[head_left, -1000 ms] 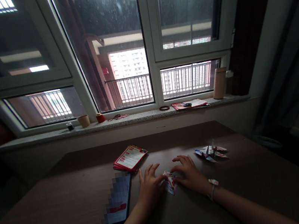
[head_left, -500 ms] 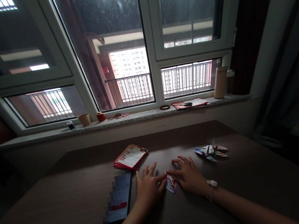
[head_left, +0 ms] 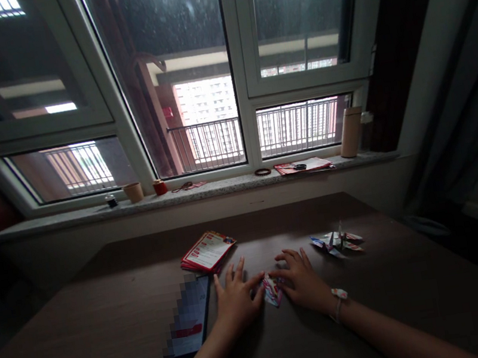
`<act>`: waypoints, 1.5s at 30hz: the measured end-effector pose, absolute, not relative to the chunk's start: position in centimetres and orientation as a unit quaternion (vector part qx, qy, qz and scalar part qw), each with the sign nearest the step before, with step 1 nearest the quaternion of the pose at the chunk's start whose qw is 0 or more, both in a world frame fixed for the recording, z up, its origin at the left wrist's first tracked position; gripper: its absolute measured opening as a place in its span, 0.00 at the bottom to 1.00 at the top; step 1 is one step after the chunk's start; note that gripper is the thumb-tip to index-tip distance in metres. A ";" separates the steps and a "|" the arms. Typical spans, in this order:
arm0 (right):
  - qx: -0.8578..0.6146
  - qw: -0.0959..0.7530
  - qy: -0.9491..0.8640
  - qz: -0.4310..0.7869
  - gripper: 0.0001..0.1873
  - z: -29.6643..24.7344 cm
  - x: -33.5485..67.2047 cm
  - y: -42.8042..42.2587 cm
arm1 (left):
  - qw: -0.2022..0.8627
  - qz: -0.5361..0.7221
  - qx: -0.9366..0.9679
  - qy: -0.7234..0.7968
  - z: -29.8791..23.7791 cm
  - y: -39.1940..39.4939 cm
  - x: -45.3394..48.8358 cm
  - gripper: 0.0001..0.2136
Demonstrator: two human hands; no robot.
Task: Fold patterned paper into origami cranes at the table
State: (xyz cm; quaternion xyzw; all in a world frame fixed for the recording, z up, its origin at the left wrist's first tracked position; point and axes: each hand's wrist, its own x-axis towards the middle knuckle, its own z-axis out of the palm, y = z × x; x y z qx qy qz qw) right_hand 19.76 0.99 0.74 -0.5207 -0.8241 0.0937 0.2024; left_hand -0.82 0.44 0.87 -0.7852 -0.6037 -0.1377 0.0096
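Note:
A small folded piece of printed paper [head_left: 272,290] lies on the dark wooden table [head_left: 86,336] between my hands. My left hand [head_left: 235,298] rests flat with fingers spread, its forefinger tip touching the paper's upper left edge. My right hand [head_left: 299,281] lies on the paper's right side, fingers curled down and pressing it to the table. A bracelet sits on my right wrist.
A stack of red printed sheets [head_left: 207,252] lies beyond my left hand. A dark flat device [head_left: 189,323] lies to its left. Finished folded paper figures [head_left: 337,242] sit to the right. The windowsill [head_left: 222,189] holds cups, scissors on papers and a tall cylinder [head_left: 350,132].
Both hands have crept slightly away from me over the folded paper, and my left fingers have spread wider. The paper has stayed in place.

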 end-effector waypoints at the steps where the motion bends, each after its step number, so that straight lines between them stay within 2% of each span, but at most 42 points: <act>1: -0.520 0.209 -0.823 0.095 0.19 0.8 19.8 1.0 | 0.010 -0.139 -0.786 -0.602 0.8 0.5 -0.8 0.17; 15: -0.520 0.218 -0.818 0.118 0.17 0.6 19.8 1.2 | 0.022 -0.151 -0.786 -0.599 0.3 0.3 -0.9 0.19; 20: -0.514 0.224 -0.820 0.112 0.20 0.5 19.9 1.2 | 0.032 -0.177 -0.773 -0.608 0.4 0.3 -1.0 0.19; 26: -0.496 0.243 -0.827 0.106 0.18 0.5 19.9 1.0 | 0.035 -0.211 -0.798 -0.563 0.7 0.2 -1.2 0.11; 31: -0.488 0.259 -0.827 0.100 0.17 0.3 19.9 1.1 | 0.020 -0.221 -0.804 -0.551 0.6 0.3 -1.3 0.11; 37: -0.486 0.239 -0.835 0.092 0.19 0.3 20.0 1.1 | 0.025 -0.204 -0.806 -0.555 0.8 0.4 -1.1 0.11; 45: -0.522 0.198 -0.824 0.091 0.22 0.0 19.9 1.3 | 0.040 -0.172 -0.795 -0.580 0.2 0.6 -1.4 0.15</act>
